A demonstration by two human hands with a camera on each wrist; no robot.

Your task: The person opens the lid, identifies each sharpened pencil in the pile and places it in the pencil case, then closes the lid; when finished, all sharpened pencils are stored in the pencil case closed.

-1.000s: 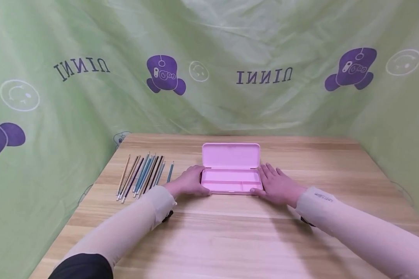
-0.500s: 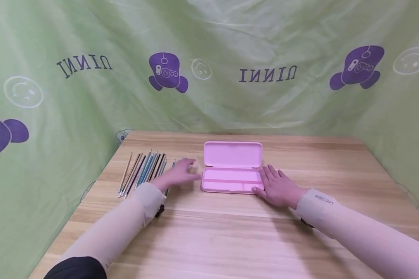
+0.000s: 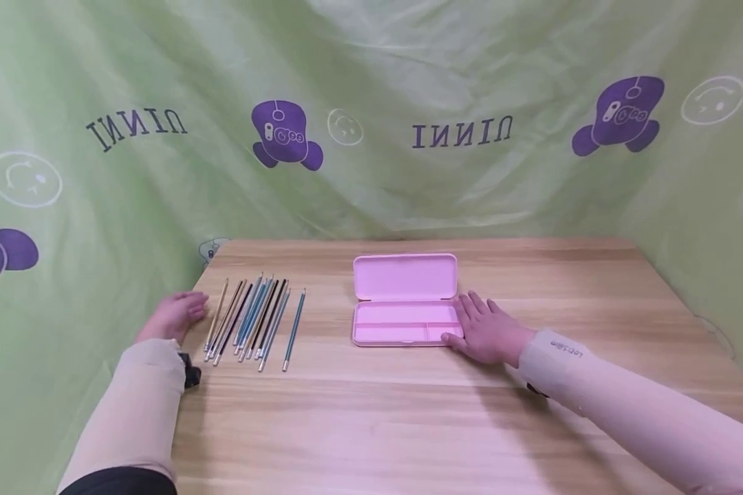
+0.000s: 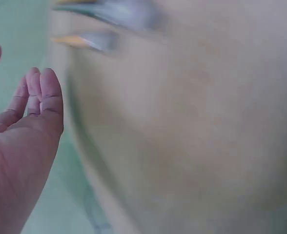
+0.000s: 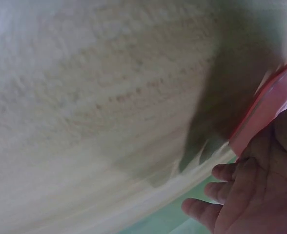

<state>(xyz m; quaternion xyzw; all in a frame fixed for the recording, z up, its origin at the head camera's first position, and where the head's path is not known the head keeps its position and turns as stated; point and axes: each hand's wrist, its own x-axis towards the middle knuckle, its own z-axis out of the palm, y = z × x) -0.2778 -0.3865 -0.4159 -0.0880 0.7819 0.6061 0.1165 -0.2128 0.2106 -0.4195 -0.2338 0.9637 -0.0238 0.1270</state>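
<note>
Your left hand (image 3: 175, 315) is just left of the pencils (image 3: 250, 309), fingers loosely bent and holding nothing; blur hides the exact gap. They look light, stiff, apt to roll: pinch mid-shaft. Farther right lies the pink case (image 3: 402, 311), probably light; your right hand (image 3: 490, 333), fingers extended, touches its right end.

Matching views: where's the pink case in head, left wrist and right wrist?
Head: just right of centre, below mid-height, lid open; pink case wholly in frame, though partly covered at its right end.
Left wrist: not in it.
Right wrist: right edge, around mid-height; only part of its side wall shows, cut off by the frame.
Shared landmark: wooden tabletop, in all three.
</note>
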